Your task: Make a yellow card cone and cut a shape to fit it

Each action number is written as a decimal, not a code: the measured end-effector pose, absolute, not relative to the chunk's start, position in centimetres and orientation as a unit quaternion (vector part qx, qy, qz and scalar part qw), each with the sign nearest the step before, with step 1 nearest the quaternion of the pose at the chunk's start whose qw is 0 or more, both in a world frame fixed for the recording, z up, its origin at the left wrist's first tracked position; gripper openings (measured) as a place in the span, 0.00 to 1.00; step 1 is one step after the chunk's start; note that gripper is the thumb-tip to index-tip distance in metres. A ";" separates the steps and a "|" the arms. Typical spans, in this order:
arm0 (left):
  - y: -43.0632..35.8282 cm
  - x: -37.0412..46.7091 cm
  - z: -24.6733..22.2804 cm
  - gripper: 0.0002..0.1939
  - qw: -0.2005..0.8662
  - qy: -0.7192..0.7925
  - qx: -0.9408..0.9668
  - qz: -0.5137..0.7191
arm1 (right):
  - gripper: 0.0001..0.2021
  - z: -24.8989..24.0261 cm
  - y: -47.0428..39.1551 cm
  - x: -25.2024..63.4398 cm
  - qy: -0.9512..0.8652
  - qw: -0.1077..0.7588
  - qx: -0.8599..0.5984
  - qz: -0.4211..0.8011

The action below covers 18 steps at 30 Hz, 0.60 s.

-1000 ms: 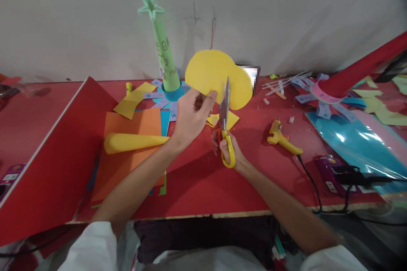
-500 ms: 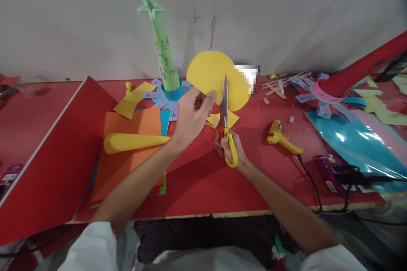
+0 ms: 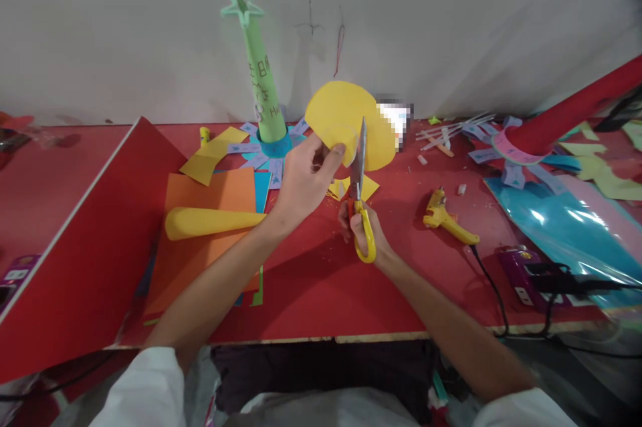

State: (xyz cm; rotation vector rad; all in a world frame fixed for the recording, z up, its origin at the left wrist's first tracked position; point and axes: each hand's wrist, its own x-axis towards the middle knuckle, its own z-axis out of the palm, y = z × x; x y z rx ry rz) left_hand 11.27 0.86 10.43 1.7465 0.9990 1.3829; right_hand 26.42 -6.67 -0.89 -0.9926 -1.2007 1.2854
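Above a red table [image 3: 311, 300], a person's left hand [image 3: 311, 170] is pinching the lower edge of a rounded sheet of yellow paper [image 3: 338, 103], which is hanging in the air in front of a grey wall [image 3: 165, 33]. The right hand [image 3: 368, 230] is gripping yellow-and-orange scissors [image 3: 357, 170] by the handles, and the blades are pointing upward across the sheet; whether they are biting into it is hard to tell. The left thumb is sitting just beside the blades, so a leftward slip could be nicking skin. Because only one edge is being held, the paper could be flexing or twisting, sending a cut astray. A yellow paper cone [image 3: 210, 222] is lying near the left forearm, where a dropping elbow could be crushing it.
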 end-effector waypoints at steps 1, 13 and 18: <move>0.8 11.3 10.5 0.19 0.346 0.383 0.670 0.533 | 0.37 -0.9 -6.7 26.5 -0.502 0.530 -0.417 0.542; 0.9 11.1 10.8 0.20 0.343 0.374 0.666 0.548 | 0.38 -0.7 -6.6 26.8 -0.506 0.523 -0.424 0.539; 1.1 10.9 10.9 0.20 0.325 0.368 0.701 0.518 | 0.39 -0.3 -6.3 26.3 -0.506 0.538 -0.409 0.536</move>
